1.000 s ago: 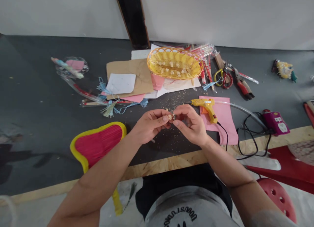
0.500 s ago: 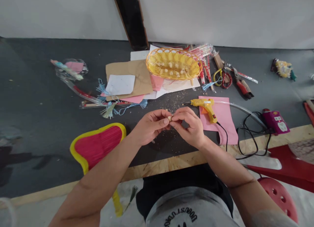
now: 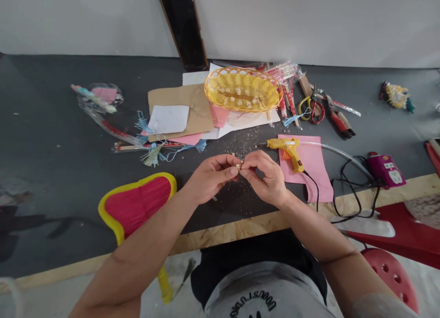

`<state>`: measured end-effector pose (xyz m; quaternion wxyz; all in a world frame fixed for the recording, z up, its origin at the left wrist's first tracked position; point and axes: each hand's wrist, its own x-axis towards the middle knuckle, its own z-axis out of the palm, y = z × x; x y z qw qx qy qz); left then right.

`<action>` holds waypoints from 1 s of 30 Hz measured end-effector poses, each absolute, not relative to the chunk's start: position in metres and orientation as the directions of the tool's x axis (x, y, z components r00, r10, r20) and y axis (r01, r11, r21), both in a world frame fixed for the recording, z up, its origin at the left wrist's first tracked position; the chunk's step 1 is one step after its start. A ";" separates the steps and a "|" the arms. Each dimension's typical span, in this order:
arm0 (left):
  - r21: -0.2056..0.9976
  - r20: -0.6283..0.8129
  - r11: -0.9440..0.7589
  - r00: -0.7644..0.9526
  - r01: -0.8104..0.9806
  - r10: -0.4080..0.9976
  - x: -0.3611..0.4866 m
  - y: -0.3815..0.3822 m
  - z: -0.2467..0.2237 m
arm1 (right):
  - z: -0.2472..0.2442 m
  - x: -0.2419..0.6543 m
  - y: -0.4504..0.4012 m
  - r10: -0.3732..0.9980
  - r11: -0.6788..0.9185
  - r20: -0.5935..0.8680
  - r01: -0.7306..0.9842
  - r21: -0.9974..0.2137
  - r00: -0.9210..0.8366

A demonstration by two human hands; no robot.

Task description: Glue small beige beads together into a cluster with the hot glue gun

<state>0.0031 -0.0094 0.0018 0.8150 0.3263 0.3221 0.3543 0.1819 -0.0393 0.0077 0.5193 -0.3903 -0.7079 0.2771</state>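
A small pale beige piece [image 3: 238, 166] is pinched between the fingertips of my left hand [image 3: 213, 177] and my right hand [image 3: 264, 176], which meet over the dark table. Both hands have curled fingers, and the fingertips partly cover the piece. Pale crumbs [image 3: 245, 141] lie scattered around and beyond the hands. Behind them a yellow woven basket [image 3: 243, 106] holds several small pale pieces. To the right, a yellow glue gun [image 3: 290, 149] rests on pink sheet material [image 3: 323, 171].
A pink fan-like item with yellow edging [image 3: 137, 203] lies beside my left forearm. Papers [image 3: 199, 102] and tassels [image 3: 153, 154] are at the back left. Scissors [image 3: 316, 112], pliers [image 3: 340, 123], a purple box [image 3: 387, 170] and a black cord [image 3: 357, 203] are right. A phone [image 3: 185, 29] leans upright.
The fingertips have shifted very slightly around the small piece. Both hands stay in nearly the same place, and the surrounding objects look unchanged.
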 end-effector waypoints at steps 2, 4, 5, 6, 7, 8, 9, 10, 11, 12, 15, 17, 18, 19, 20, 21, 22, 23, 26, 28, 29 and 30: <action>0.755 -0.294 0.536 0.535 -0.378 0.792 0.003 -0.009 0.002 | 0.006 0.182 -0.040 0.849 0.528 0.507 0.224 -0.819 -0.148; 0.746 -0.287 0.537 0.539 -0.393 0.792 0.003 -0.009 0.003 | 0.003 0.182 -0.041 0.880 0.475 0.459 0.181 -0.861 -0.122; 0.741 -0.283 0.539 0.543 -0.400 0.791 0.003 -0.009 0.003 | 0.001 0.182 -0.042 0.899 0.437 0.426 0.155 -0.886 -0.098; 0.736 -0.279 0.541 0.546 -0.406 0.790 0.003 -0.009 0.003 | 0.000 0.182 -0.042 0.918 0.397 0.391 0.121 -0.910 -0.070; 0.733 -0.277 0.542 0.548 -0.411 0.789 0.003 -0.009 0.003 | -0.001 0.183 -0.043 0.932 0.362 0.360 0.081 -0.928 -0.039; 0.731 -0.274 0.542 0.548 -0.415 0.790 0.002 -0.009 0.003 | -0.002 0.183 -0.043 0.941 0.338 0.338 0.042 -0.940 -0.011; 0.730 -0.271 0.540 0.547 -0.419 0.792 0.002 -0.009 0.003 | -0.002 0.183 -0.043 0.946 0.322 0.322 0.013 -0.947 0.013; 0.729 -0.269 0.539 0.546 -0.423 0.793 0.002 -0.009 0.003 | -0.001 0.183 -0.042 0.950 0.311 0.311 -0.002 -0.950 0.036; 0.728 -0.269 0.539 0.546 -0.425 0.794 0.002 -0.009 0.002 | -0.001 0.183 -0.042 0.952 0.302 0.301 -0.004 -0.953 0.057; 0.727 -0.269 0.539 0.546 -0.425 0.794 0.002 -0.009 0.002 | 0.000 0.183 -0.042 0.954 0.289 0.289 0.010 -0.957 0.076; 0.730 -0.263 0.534 0.545 -0.427 0.796 0.001 -0.009 0.000 | 0.002 0.184 -0.041 0.954 0.277 0.283 0.074 -0.958 0.099; 0.734 -0.258 0.529 0.544 -0.427 0.798 0.001 -0.008 -0.001 | 0.003 0.184 -0.042 0.942 0.317 0.327 0.124 -0.940 0.073; 0.736 -0.258 0.526 0.542 -0.427 0.800 0.001 -0.008 -0.001 | 0.003 0.185 -0.042 0.933 0.345 0.355 0.154 -0.926 0.048; 0.738 -0.260 0.525 0.539 -0.425 0.801 0.002 -0.008 -0.001 | 0.003 0.185 -0.042 0.922 0.376 0.385 0.183 -0.909 0.021; 0.740 -0.265 0.524 0.534 -0.422 0.803 0.002 -0.008 -0.001 | 0.003 0.185 -0.042 0.908 0.410 0.419 0.211 -0.887 -0.004; 0.742 -0.270 0.524 0.529 -0.418 0.805 0.002 -0.008 -0.001 | 0.003 0.185 -0.042 0.889 0.449 0.456 0.236 -0.862 -0.025; 0.745 -0.276 0.523 0.522 -0.414 0.807 0.003 -0.008 -0.001 | 0.003 0.185 -0.041 0.868 0.488 0.495 0.256 -0.835 -0.040; 0.749 -0.281 0.522 0.517 -0.408 0.808 0.003 -0.008 0.000 | 0.004 0.185 -0.040 0.845 0.524 0.532 0.271 -0.808 -0.050; 0.777 -0.283 0.505 0.508 -0.376 0.813 0.004 -0.008 0.001 | 0.005 0.185 -0.037 0.802 0.584 0.591 0.313 -0.749 -0.084; 0.805 -0.275 0.484 0.506 -0.343 0.817 0.005 -0.008 0.002 | 0.007 0.184 -0.036 0.800 0.589 0.589 0.332 -0.737 -0.111; 0.818 -0.271 0.472 0.505 -0.328 0.819 0.005 -0.009 0.002 | 0.007 0.184 -0.036 0.801 0.590 0.586 0.336 -0.734 -0.123; 0.829 -0.266 0.462 0.505 -0.314 0.821 0.005 -0.009 0.002 | 0.008 0.184 -0.036 0.801 0.591 0.582 0.338 -0.733 -0.138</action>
